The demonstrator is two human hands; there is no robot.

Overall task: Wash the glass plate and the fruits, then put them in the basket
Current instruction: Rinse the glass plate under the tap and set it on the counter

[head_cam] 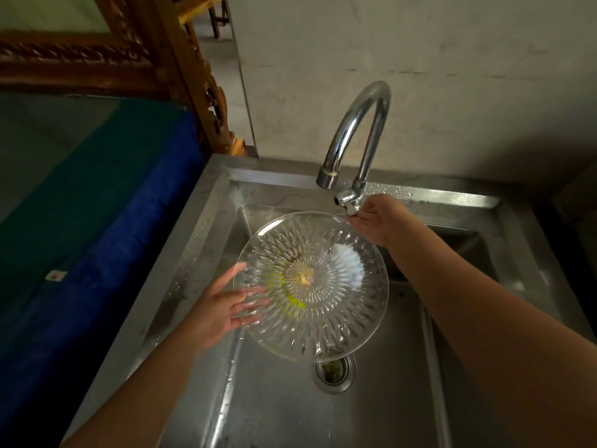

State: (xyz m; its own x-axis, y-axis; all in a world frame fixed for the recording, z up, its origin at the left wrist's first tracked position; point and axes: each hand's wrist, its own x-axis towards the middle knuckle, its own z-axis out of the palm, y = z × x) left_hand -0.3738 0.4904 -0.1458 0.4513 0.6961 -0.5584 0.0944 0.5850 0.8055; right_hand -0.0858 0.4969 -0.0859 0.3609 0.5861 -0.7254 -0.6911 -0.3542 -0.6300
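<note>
While above the sink [206,202] — glass plate [323,305] on spread left-hand fingers [248,291], right-hand fingers [363,219] relaxed at tap [347,202].

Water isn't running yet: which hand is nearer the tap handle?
Right. The right hand touches the tap handle; the left hand is under the glass plate, well away.

Cut-glass plate [323,286], glossy chrome tap [361,124], brushed-steel sink [206,227].
</note>
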